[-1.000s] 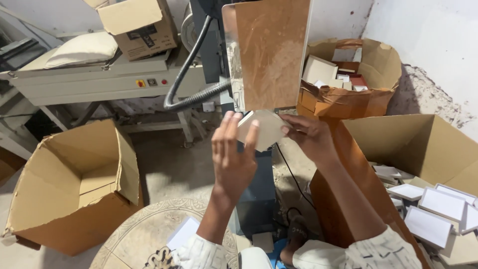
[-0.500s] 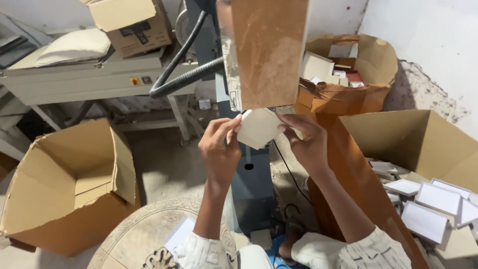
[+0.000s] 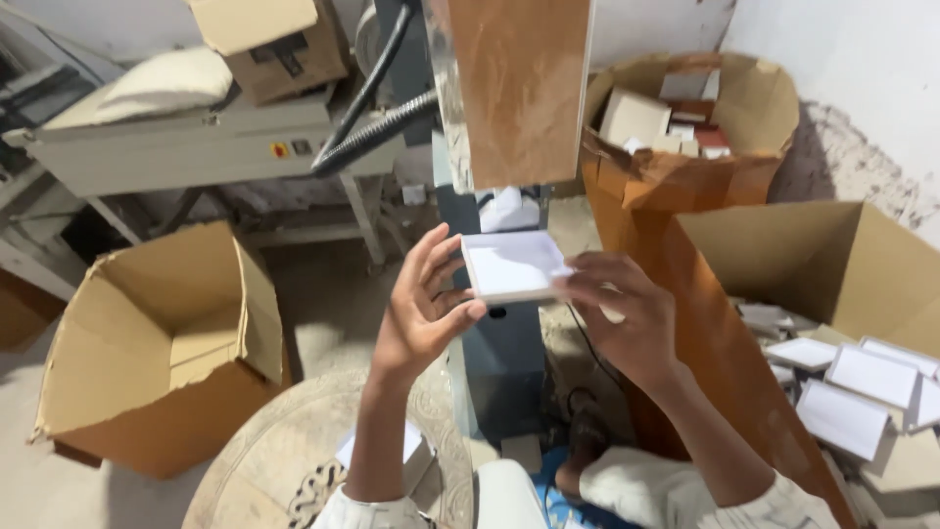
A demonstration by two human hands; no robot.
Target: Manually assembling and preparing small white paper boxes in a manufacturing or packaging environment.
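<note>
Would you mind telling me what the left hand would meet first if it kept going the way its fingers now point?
The left hand points up and away, its fingers at the small white box. Past that, it would probably meet the machine's metal and brown panel first, though depth is unclear.

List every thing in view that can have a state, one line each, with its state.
Small white box: held up flat between both hands.
Left hand: fingers spread along the box's left edge.
Right hand: gripping the box's right edge.
Left carton: open, flaps up, nothing showing inside.
Right carton: open, holding white flat boxes.
Far carton: open, filled with boxes.
</note>
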